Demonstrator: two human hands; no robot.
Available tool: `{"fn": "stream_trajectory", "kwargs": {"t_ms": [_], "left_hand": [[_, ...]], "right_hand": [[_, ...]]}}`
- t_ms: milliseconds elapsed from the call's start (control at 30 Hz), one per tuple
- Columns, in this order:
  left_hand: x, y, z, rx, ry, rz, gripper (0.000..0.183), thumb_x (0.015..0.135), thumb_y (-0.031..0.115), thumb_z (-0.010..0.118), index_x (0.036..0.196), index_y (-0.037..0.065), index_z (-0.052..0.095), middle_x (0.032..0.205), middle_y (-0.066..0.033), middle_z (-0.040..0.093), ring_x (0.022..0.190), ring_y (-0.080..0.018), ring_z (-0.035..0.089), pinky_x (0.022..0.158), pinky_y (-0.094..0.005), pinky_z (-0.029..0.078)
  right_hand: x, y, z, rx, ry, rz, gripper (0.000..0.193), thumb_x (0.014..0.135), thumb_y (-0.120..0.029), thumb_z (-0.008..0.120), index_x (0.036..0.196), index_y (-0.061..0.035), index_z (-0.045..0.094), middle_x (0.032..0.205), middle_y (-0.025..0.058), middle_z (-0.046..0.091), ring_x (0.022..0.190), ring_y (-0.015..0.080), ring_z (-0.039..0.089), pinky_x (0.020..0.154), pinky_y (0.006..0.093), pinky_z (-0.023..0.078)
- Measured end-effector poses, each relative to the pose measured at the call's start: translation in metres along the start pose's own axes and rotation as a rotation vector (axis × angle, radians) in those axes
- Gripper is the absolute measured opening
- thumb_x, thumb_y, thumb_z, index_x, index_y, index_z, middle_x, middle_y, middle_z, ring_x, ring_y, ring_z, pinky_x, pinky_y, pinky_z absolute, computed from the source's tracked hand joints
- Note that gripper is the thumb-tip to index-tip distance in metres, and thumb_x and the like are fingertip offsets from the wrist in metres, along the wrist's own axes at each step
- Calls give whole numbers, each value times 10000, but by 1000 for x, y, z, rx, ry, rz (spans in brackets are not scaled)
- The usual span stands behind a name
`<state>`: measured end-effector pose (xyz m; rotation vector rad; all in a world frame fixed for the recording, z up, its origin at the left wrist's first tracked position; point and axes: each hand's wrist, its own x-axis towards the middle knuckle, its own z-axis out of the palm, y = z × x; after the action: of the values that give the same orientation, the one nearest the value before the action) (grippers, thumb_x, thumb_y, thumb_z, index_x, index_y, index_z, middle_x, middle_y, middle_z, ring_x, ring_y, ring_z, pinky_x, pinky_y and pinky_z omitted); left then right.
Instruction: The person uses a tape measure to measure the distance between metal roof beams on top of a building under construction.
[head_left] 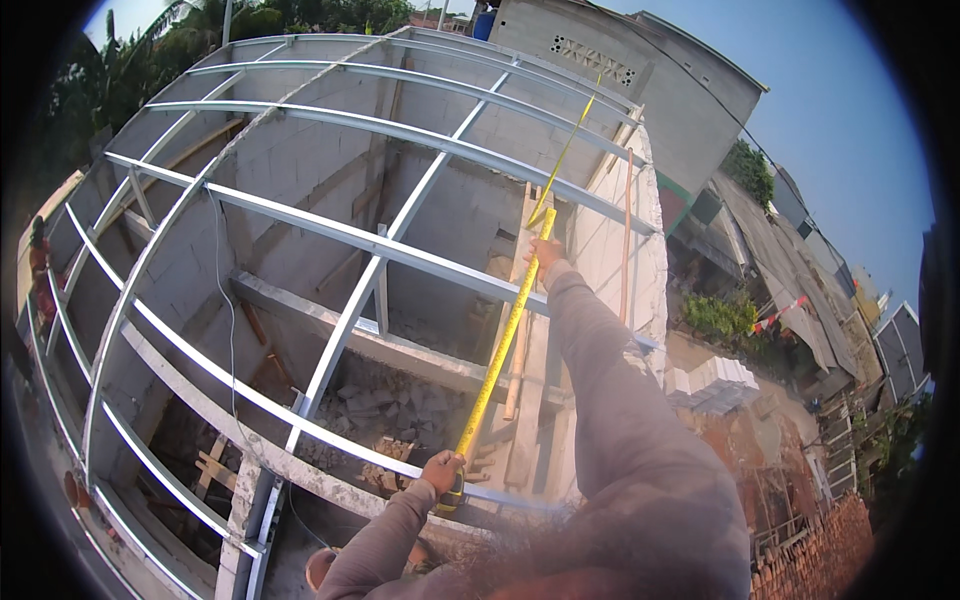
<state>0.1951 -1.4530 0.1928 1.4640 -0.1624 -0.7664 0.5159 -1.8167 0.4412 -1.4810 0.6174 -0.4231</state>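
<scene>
An outdoor building site: silvery metal roof framing (383,250) spans bare block walls (320,152), with apparent rubble (390,408) below.

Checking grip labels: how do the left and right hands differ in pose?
The left hand is at the tape case; the right hand is on the yellow blade. The left hand is held closer in; the right hand is farther out. Both hands are bare.

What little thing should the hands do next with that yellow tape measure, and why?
Perhaps the right hand should gently straighten the yellow tape measure: the left hand grips its near end, but beyond the right hand the tape looks narrower and seems turned as it stretches across the metal beams.
</scene>
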Motion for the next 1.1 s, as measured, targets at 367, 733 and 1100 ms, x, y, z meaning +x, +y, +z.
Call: {"fn": "stream_trajectory", "kwargs": {"t_ms": [367, 733, 1100], "left_hand": [[-9, -23, -2, 148, 4, -169, 270, 937, 291, 595, 920, 36, 682, 789, -44, 642, 736, -145, 560, 702, -322, 462], [-70, -63, -24, 11, -111, -389, 301, 981, 289, 545, 1047, 27, 678, 914, -64, 687, 783, -149, 614, 716, -295, 485], [-75, -156, -38, 275, -285, -305, 319, 966, 220, 530, 1226, 85, 656, 1098, -141, 708, 1027, -291, 678, 847, -358, 538]], "right_hand": [[-194, 208, -36, 151, -171, 350, 443, 939, -356, 680, 1194, -33, 516, 970, 125, 621, 805, 259, 663, 688, 406, 585], [-254, 257, -16, 208, -246, 538, 390, 930, -404, 680, 1060, -45, 598, 878, 108, 610, 742, 244, 642, 659, 395, 572], [-278, 296, -2, 206, -36, 596, 286, 1034, -344, 499, 1138, -81, 544, 807, 88, 621, 606, 200, 624, 539, 361, 553]]}}
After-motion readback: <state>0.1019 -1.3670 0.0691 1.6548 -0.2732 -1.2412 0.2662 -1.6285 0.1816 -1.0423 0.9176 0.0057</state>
